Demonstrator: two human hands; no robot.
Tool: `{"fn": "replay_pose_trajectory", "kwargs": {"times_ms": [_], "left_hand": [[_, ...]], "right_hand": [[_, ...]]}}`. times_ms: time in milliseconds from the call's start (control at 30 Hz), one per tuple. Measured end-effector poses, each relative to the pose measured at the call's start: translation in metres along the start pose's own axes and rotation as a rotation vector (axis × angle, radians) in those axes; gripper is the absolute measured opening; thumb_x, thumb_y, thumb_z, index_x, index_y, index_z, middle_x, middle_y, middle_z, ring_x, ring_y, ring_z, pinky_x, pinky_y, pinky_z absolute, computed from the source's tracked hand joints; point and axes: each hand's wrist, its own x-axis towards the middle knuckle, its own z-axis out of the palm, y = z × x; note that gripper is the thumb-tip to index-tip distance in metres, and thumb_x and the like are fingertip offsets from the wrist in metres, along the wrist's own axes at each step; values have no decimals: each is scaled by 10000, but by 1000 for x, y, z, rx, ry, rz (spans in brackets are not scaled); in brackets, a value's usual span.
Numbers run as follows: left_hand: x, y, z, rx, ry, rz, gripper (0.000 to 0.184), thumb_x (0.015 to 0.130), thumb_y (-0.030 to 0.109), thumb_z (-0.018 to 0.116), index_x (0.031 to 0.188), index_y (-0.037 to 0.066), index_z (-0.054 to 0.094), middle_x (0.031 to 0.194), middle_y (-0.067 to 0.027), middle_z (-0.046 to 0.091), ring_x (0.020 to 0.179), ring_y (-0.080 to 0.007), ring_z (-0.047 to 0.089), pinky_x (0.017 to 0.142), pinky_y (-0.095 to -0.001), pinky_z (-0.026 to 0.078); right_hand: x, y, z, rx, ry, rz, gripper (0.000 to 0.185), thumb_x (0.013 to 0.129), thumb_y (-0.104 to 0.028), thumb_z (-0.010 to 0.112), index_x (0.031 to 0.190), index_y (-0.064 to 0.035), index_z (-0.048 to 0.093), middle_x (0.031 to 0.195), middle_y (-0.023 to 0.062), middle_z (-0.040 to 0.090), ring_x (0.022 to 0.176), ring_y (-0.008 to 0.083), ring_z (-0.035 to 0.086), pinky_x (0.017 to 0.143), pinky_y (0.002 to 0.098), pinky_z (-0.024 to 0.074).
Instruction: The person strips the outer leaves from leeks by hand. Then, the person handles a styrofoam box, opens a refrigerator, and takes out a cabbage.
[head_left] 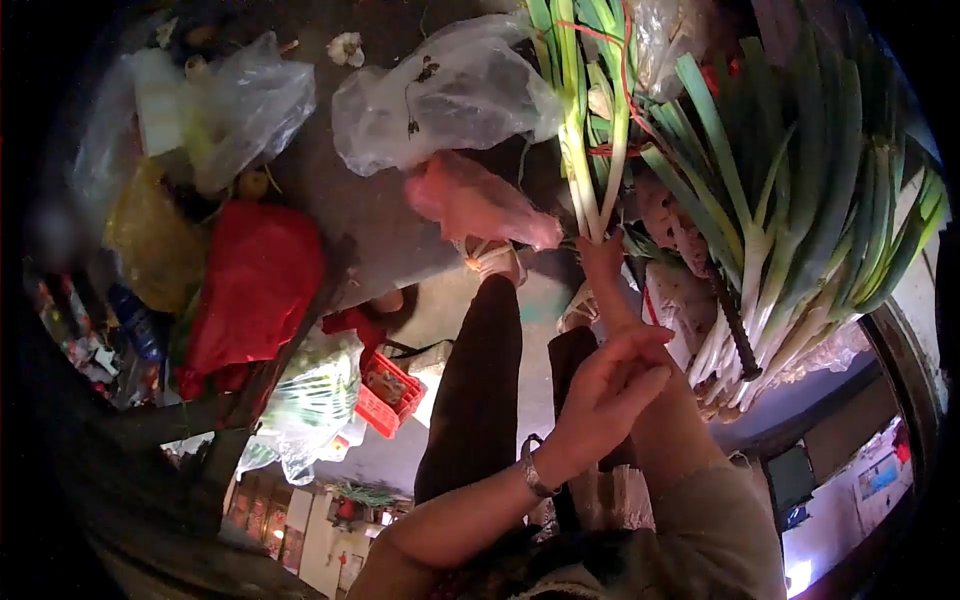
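My right hand (pixel 602 262) reaches forward with its fingers closed around the lower white ends of a few long leeks (pixel 585 150). Their green tops point away from me, and red ties (pixel 622 150) run along and across them. Closer to my body, my left hand (pixel 610 392), with a metal bracelet at the wrist, hovers over my right forearm. Its fingers are loosely bent and apart, with nothing visible in them. To the right lies a big heap of leeks (pixel 765 260), white ends toward me. A pink plastic bag (pixel 480 200) sits left of my right hand.
A clear plastic bag (pixel 440 95) lies beyond the pink one. At left are a red bag (pixel 260 285), a yellowish bag (pixel 150 235) and a blue bottle (pixel 135 320). A red basket (pixel 390 395) stands near a clear bag of greens (pixel 310 395). A dark twisted rod (pixel 735 325) crosses the leek heap.
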Motion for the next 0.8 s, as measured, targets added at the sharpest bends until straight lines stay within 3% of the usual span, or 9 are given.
{"fn": "replay_pose_trajectory", "kwargs": {"times_ms": [67,167,333,433,500,567,633,700,800], "left_hand": [[2,-1,1,6,-15,-9,332,895,25,561,1223,28,504,982,4,551,943,-70,534,852,-226,428],[3,3,2,17,3,13,314,893,28,565,1204,28,521,990,2,561,920,-68,539,811,-217,437],[19,13,-14,67,177,221,212,894,47,560,1103,68,587,901,0,613,783,-69,564,671,-214,457],[19,25,-17,-6,350,362,184,889,27,552,1054,80,615,871,-11,624,713,-87,567,618,-223,466],[17,26,-14,20,360,370,234,899,109,593,1129,68,575,893,-21,626,719,-89,570,608,-223,461],[11,30,-3,51,321,128,395,900,258,627,1216,51,509,922,-29,625,709,-91,569,597,-223,455],[9,17,-5,-107,43,14,524,890,404,615,1251,50,476,1011,-42,606,865,-125,587,727,-282,474],[8,0,-4,-143,-165,-17,570,888,444,588,1272,38,478,1162,-97,576,1084,-208,537,951,-366,421],[12,-11,1,-140,-265,-8,560,867,299,634,1319,45,421,1132,-173,594,979,-282,602,904,-419,475]], "right_hand": [[1,-11,-11,-105,-25,97,699,652,-289,765,1190,46,470,1002,244,634,921,378,631,800,456,486],[-24,-29,-61,-212,-99,-125,662,683,-286,727,1201,42,476,938,206,653,866,350,647,757,452,502],[-80,-113,-190,630,-811,101,395,792,-180,629,1108,35,531,881,119,640,714,192,614,657,309,513],[-109,-141,-255,990,-955,279,361,797,-157,634,1105,5,540,837,90,628,691,150,601,626,280,510],[-122,-114,-259,875,-990,201,350,796,-163,641,1091,-1,543,815,83,621,680,154,600,617,285,510],[-143,-102,-283,637,-1061,192,325,793,-184,666,1039,-11,544,790,77,613,662,164,601,597,297,510],[-166,-113,-320,1036,-1398,231,305,789,-190,680,1011,-27,551,811,76,624,686,163,608,606,299,509],[-182,-84,-322,800,-1285,238,327,755,-196,689,994,-22,546,772,76,608,653,165,593,582,289,492],[-184,-81,-326,643,-1341,74,377,744,-203,704,1025,-15,536,797,79,612,710,166,600,628,284,485]]}}
